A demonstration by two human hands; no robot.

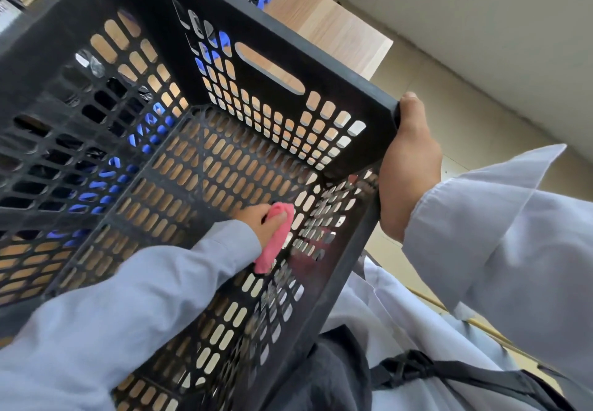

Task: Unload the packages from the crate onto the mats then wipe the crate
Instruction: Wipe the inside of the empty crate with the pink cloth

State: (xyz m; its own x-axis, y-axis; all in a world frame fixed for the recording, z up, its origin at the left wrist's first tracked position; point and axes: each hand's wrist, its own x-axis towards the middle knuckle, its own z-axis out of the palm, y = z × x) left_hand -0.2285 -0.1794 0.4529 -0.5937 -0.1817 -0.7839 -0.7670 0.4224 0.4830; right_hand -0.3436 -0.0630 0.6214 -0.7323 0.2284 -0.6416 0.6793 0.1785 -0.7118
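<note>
Head view is showing us tipping the black perforated plastic crate (pixel 321 57) toward our body, its open top facing us, so that the inside walls come within reach. We are gripping its rim corner with our right hand (pixel 407 166), thumb hooked over the edge, the other fingers hidden behind the wall; we judge this grip is steadying the crate at its tilt. Our left hand (pixel 260 221) is reaching inside, fingers curled round a folded pink cloth (pixel 276 240) and pressing it against the near right wall, close to the bottom corner. No packages are showing inside the crate, so we judge the unloading done and the wiping under way.

Much is being hidden from us. Through the slots we are making out only scraps of blue (pixel 106 182) and glossy black (pixel 109 89), possibly the mats and packages, but we cannot tell. Beyond lies a light wooden tabletop (pixel 337 25), and the crate's far-left side is running out of frame.
</note>
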